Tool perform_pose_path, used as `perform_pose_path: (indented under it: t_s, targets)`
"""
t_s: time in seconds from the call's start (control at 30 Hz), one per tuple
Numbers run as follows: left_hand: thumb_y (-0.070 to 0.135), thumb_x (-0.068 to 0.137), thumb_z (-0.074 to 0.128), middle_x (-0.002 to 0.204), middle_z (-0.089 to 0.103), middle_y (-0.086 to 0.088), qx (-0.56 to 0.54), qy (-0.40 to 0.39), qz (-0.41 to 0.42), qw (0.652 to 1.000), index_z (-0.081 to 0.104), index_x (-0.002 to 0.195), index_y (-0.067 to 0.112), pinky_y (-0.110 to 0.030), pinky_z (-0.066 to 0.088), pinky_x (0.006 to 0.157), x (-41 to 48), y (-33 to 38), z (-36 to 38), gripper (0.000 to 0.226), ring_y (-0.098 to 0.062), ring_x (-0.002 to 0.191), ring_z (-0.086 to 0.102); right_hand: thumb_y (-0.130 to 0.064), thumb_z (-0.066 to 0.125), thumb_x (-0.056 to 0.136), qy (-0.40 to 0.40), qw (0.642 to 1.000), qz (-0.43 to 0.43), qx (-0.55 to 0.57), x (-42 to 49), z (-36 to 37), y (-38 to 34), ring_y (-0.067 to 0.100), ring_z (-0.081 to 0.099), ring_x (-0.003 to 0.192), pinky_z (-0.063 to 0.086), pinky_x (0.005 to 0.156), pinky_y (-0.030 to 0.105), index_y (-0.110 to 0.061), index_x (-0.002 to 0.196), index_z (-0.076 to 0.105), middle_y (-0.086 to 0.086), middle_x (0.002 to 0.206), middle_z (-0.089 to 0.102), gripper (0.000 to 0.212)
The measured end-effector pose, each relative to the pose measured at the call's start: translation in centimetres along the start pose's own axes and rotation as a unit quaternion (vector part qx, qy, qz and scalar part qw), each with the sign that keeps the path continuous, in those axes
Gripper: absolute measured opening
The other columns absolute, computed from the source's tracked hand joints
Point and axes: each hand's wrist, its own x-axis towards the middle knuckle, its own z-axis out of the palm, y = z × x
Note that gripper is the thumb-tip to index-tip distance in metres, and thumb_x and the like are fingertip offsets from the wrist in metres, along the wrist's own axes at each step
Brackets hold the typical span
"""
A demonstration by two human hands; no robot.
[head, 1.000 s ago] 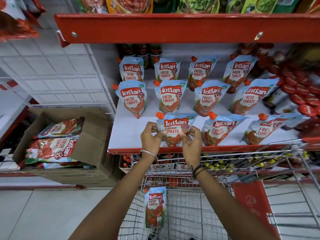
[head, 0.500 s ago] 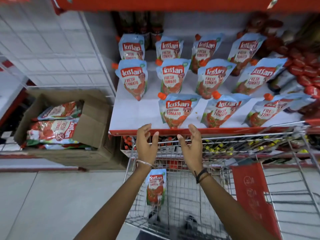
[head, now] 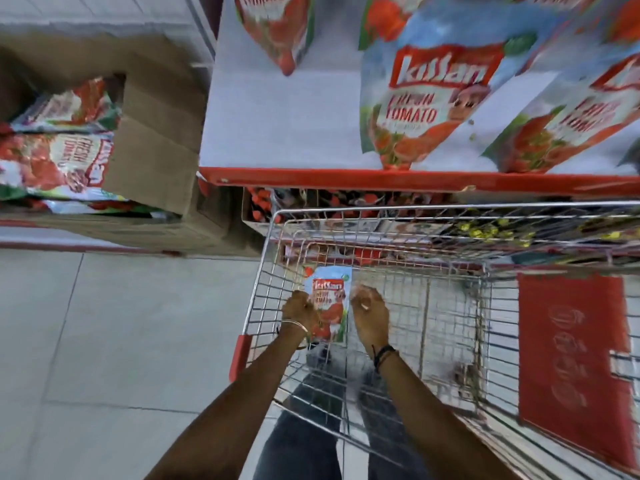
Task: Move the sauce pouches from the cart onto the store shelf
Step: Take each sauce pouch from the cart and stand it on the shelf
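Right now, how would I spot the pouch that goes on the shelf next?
Look into the wire cart below the red-edged shelf. Against its left wall lies one sauce pouch, between the left hand and right hand. It is the only pouch in the cart.

A pouch (head: 329, 304) lies in the cart (head: 450, 306), at its left side. The left hand (head: 299, 308) is placed at the pouch's 9 o'clock and the right hand (head: 370, 315) at its 3 o'clock. The shelf (head: 277, 126) is found at 12 o'clock from the cart. Two pouches (head: 429, 102) (head: 568, 126) are set side by side on the shelf near its front edge, and another (head: 277, 26) lies behind them at 11 o'clock. A box (head: 152, 143) sits at the shelf's 9 o'clock, with more pouches (head: 59, 157) stacked in it.
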Motion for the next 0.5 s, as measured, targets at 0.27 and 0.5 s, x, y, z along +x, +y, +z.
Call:
perform_pose_path:
  t_s: [0.27, 0.5]
  targets:
    - [0.016, 0.091, 0.046, 0.115, 0.059, -0.030, 0.129, 0.014, -0.056, 0.990, 0.050, 0.107, -0.008, -0.045, 0.043, 0.091, 3.7, -3.4, 4.0, 0.030, -0.040, 0.109, 0.055, -0.006, 0.055, 0.086, -0.007, 0.992, 0.080, -0.092, 5.2, 4.0, 7.5, 0.036, 0.062, 0.100, 0.050, 0.082, 0.034, -0.001, 0.094, 0.066, 0.021, 0.108, 0.069, 0.014]
    - [0.013, 0.089, 0.048, 0.111, 0.064, -0.028, 0.078, 0.065, -0.108, 0.989, 0.053, 0.104, -0.007, -0.044, 0.051, 0.084, 5.4, -4.2, 5.5, 0.024, -0.040, 0.104, 0.061, -0.002, 0.050, 0.088, -0.024, 0.985, 0.127, -0.111, 8.1, 5.6, 8.8, 0.036, 0.062, 0.104, 0.053, 0.089, 0.042, 0.003, 0.099, 0.064, 0.023, 0.113, 0.067, 0.019]
